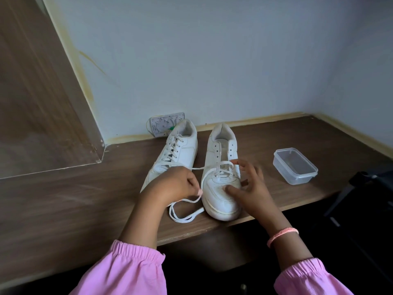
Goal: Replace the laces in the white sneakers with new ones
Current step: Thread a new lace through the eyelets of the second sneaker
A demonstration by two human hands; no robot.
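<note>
Two white sneakers stand side by side on the brown table point(85, 199), toes toward me. The left sneaker point(180, 150) is fully laced. The right sneaker point(221, 188) is laced only through its lower eyelets; the upper holes are bare. My left hand point(172, 184) is closed on the white lace point(185, 211), which runs from the right sneaker's eyelets and loops on the table by its toe. My right hand point(248, 188) rests on the right sneaker's toe, thumb pressing the toe box, fingertips at the lace near the eyelets.
A clear plastic container point(295, 165) sits to the right of the sneakers. A small patterned white box point(163, 126) leans at the wall behind the left sneaker. A wooden panel point(38, 92) rises at the left. A dark chair point(370, 188) stands at the table's right edge.
</note>
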